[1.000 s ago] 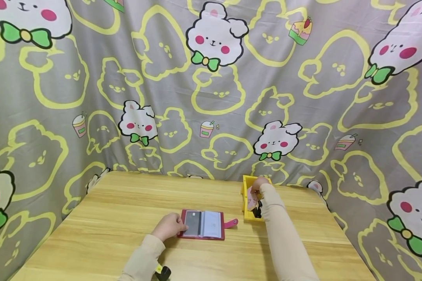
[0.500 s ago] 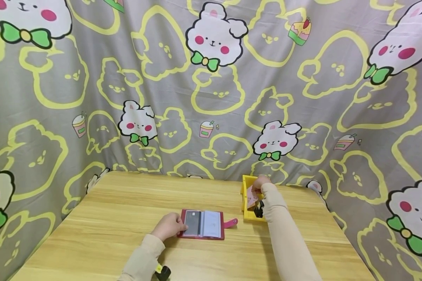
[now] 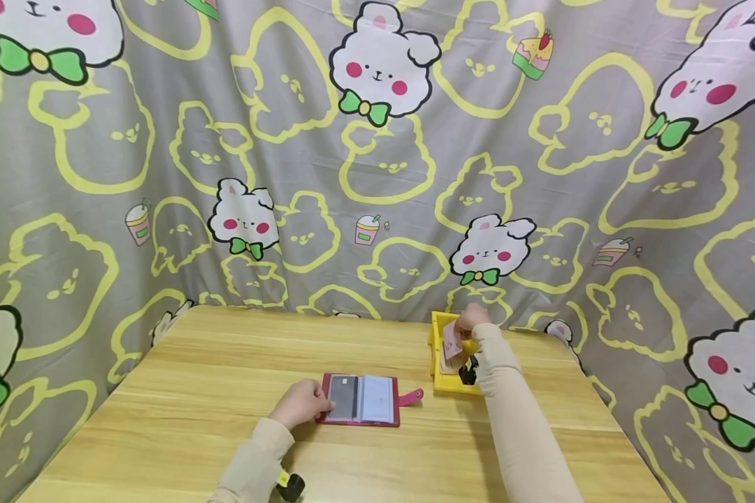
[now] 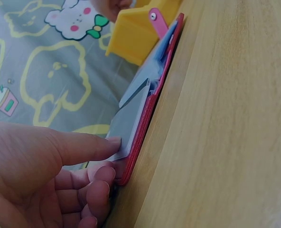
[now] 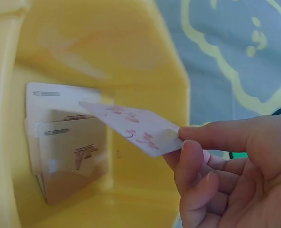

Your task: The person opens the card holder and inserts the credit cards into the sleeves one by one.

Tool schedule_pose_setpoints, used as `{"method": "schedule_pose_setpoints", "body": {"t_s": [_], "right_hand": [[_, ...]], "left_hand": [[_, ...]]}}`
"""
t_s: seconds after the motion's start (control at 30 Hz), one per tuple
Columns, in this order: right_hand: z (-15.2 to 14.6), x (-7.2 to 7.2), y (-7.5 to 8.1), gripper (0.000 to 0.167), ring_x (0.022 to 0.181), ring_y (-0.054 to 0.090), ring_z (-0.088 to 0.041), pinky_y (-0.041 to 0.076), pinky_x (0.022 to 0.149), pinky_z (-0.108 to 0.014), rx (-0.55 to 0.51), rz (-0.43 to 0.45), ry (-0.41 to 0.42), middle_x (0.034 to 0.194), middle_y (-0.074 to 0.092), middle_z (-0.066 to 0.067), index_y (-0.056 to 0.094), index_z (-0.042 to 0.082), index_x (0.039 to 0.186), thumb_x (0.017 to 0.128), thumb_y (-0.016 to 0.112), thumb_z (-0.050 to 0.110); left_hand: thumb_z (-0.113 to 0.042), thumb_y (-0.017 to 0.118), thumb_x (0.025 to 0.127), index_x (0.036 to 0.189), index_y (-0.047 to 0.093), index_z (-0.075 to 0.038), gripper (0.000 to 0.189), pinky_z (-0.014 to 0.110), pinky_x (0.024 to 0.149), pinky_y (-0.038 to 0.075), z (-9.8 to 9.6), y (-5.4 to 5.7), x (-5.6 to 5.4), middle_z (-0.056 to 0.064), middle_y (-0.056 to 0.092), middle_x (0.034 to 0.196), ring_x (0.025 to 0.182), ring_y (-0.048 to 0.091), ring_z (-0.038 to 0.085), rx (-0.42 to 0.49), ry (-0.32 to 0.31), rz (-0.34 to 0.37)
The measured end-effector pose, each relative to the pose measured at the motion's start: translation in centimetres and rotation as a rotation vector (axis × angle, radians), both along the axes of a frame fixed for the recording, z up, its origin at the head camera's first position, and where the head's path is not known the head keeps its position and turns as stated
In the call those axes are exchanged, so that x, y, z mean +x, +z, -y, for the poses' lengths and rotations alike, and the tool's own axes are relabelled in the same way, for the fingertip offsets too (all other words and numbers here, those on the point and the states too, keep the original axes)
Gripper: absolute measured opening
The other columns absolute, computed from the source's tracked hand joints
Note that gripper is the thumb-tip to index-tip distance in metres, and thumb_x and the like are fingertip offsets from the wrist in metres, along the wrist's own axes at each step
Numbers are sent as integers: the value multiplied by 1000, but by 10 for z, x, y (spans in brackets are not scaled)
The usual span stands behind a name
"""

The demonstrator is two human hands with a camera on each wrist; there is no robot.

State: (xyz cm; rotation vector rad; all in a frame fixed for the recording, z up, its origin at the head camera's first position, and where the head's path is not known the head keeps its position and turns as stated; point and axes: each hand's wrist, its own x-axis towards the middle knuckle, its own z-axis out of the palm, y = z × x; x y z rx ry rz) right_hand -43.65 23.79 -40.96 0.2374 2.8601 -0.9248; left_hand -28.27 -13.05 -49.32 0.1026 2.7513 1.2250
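A red card holder lies spread on the wooden table, its clear sleeves showing and a dark grey card in the left one. My left hand pinches its left edge, thumb on the sleeve and fingers at the underside, as the left wrist view shows. Over the yellow bin, my right hand pinches a pale pink card by one end, between thumb and fingers. That card is tilted above several other cards lying on the bin's floor.
A pink snap strap sticks out from the holder's right side toward the bin. Small black devices sit at the left wrist and right wrist. Behind the table hangs a grey patterned curtain.
My right hand has risen slightly with the pink card, and other cards in the bin now show below it. The left hand and card holder have stayed in place.
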Motion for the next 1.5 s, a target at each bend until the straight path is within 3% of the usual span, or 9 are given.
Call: {"method": "schedule_pose_setpoints", "body": {"t_s": [0.13, 0.37, 0.77, 0.97, 1.2, 1.5], "right_hand": [[-9, 0, 2, 11, 42, 44, -13, 38, 43, -25, -120, 39, -18, 50, 51, -3, 62, -1, 66, 76, 65, -2], [-23, 11, 10, 11, 43, 46, -8, 37, 44, -21, -364, 96, -95, 51, 55, 0, 61, -5, 86, 86, 64, 6], [-32, 39, 16, 24, 52, 53, -3, 45, 51, -15, -718, 24, -54, 59, 58, 3, 57, -10, 108, 95, 61, 10], [-15, 60, 20, 30, 53, 53, -2, 47, 53, -14, -816, -9, 21, 65, 60, 3, 51, -12, 116, 96, 58, 10], [16, 81, 15, 14, 52, 52, -4, 46, 52, -15, -878, -38, 87, 66, 59, 2, 53, -2, 98, 95, 60, 10], [52, 98, -6, 12, 53, 51, -7, 47, 53, -18, -902, -33, 88, 66, 58, 0, 57, -1, 94, 93, 63, 9]], "left_hand": [[-18, 75, 83, 67, 53, -8, 29, 26, 51, 37, 0, 0, 1, 1, 55, 60, 53, 47, 13, 1, 4, 5], [-18, 75, 83, 67, 53, -8, 29, 26, 51, 38, -1, -1, 2, 1, 55, 60, 53, 47, 13, 3, 2, 9], [-17, 74, 84, 68, 53, -8, 28, 26, 52, 37, -2, -2, 5, 1, 54, 61, 53, 46, 12, 10, 4, 14], [-16, 74, 83, 67, 53, -8, 28, 26, 52, 37, -1, -2, 6, 1, 54, 61, 53, 46, 12, 18, 7, 16], [-14, 73, 83, 69, 54, -7, 25, 25, 52, 40, 2, -1, 4, 3, 55, 62, 53, 48, 12, 16, -1, 17], [-15, 72, 85, 72, 54, -8, 23, 26, 53, 38, -1, 22, -3, 2, 55, 64, 57, 48, 14, 49, -23, -24]]}}
